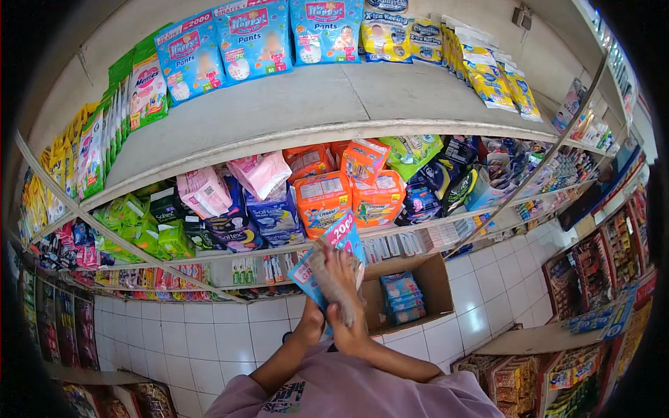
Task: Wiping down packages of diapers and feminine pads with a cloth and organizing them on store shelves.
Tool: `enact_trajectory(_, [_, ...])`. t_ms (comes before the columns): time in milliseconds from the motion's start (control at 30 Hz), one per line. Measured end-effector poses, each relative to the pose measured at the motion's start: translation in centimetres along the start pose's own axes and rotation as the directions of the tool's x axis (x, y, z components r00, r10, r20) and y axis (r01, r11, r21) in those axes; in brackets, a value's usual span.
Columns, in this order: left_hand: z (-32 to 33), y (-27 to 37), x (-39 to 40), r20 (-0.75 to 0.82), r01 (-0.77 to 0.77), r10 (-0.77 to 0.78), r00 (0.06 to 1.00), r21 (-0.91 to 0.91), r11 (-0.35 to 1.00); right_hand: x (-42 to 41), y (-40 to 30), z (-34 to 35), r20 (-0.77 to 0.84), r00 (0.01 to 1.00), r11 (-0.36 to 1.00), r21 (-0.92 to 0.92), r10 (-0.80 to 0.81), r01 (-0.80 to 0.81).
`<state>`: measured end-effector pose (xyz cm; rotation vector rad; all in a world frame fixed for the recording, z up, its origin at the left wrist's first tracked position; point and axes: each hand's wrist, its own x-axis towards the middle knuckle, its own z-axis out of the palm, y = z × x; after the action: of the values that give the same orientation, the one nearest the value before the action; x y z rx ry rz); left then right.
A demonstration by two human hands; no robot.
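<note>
In front of my chest, my left hand [312, 320] grips the lower left side of a blue plastic diaper pack [300, 274] with a pink printed band. A second blue piece with a pink band shows at the upper right; whether it is a separate pack I cannot tell. My right hand [349, 318] lies over the front, holding a greyish-brown cloth-like thing [329, 285] against the plastic. Below and to the right, an open cardboard box [436, 285] on the floor holds several blue diaper packs [402, 298].
The upper shelf [292, 102] carries blue diaper packs [253, 39], green-edged packs [149, 89] and yellow packs [486, 78]. Under it, orange sanitary pad packs [324, 204] fill a lower shelf. Slanted metal posts [112, 230] cross the shelf front. Snack racks [549, 366] stand behind on white tiles.
</note>
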<state>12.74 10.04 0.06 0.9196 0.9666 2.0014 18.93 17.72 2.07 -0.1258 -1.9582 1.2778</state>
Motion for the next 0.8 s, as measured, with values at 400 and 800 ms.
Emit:
enact_trajectory(400, [0.5,0.3,0.3,-0.289,0.173,-0.192,0.938,-0.091,0.981,0.1,0.5,-0.6,-0.031,0.999,0.998,-0.06,-0.031,0.029])
enact_trajectory(800, [-0.9,4.5,1.8,-0.313,0.092,-0.304,0.9,-0.545,0.833,1.6,12.1,-9.4,0.137,0.708,0.336,0.808,0.692,-0.485])
